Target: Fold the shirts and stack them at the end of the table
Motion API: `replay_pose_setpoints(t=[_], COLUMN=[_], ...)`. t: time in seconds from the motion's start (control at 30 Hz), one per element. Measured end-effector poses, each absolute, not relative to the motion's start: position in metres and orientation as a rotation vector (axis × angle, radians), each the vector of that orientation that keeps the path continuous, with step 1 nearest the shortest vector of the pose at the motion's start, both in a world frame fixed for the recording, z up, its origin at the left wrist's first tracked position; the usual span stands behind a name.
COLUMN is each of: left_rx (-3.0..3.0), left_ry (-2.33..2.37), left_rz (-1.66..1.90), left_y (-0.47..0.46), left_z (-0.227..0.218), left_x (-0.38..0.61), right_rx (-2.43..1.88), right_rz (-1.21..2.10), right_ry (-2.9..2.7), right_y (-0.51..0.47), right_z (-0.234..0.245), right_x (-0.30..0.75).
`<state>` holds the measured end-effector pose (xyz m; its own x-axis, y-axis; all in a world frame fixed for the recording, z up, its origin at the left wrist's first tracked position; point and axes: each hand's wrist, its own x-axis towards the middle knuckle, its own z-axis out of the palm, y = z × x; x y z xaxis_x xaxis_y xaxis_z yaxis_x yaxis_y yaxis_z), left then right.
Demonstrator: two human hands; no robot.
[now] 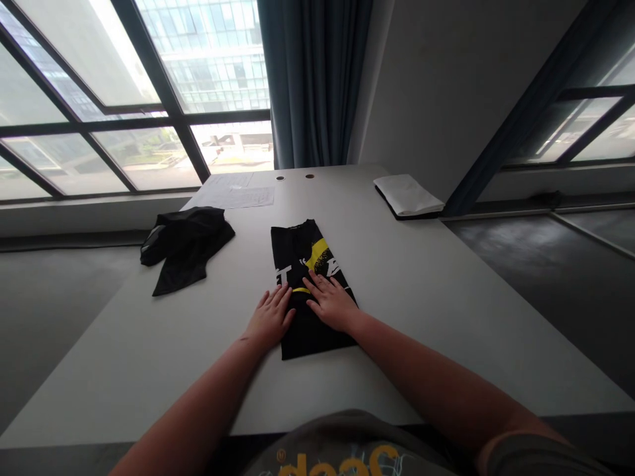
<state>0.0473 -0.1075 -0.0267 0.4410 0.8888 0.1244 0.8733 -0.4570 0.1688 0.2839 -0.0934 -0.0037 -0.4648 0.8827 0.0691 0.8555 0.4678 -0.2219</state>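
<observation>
Well, our left hand and our right hand both lie open and flat, palms down and fingers spread, gripping nothing. They press side by side on a folded black T-shirt with white lettering and a yellow streak, and their fingertips come just beside each other without touching. The shirt forms a long, narrow rectangle near the middle of a white rectangular table, with its lower folded edge showing below our hands. We have wide room on both sides: the table's right edge lies well apart from the shirt, and its near edge runs a short way below the fold. To the left, well apart, sits a crumpled black garment, close to the table's left edge. Toward the far end lie sheets of printed white paper, two small round grommet holes, and, at the far right, a folded white item on a flat black backing. Beyond the table are a grey floor, large dark-framed windows, and a dark teal curtain.
</observation>
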Motion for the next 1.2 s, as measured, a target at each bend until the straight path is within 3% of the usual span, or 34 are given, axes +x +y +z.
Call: replay_pose_setpoints(t=[0.57, 0.87, 1.2], left_rx=[2.325, 2.160, 2.205], left_ry=[1.863, 2.045, 1.945], left_rz=[0.232, 0.246, 0.407], left_y=[0.040, 0.127, 0.176], left_z=[-0.011, -0.010, -0.009], left_x=[0.046, 0.047, 0.055], right_rx=[-1.333, -1.844, -1.646], right_rz=[0.438, 0.292, 0.376], right_ry=[-2.707, -2.267, -2.233], right_y=[0.013, 0.126, 0.174], right_z=[0.006, -0.012, -0.013], right_x=[0.301, 0.333, 0.322])
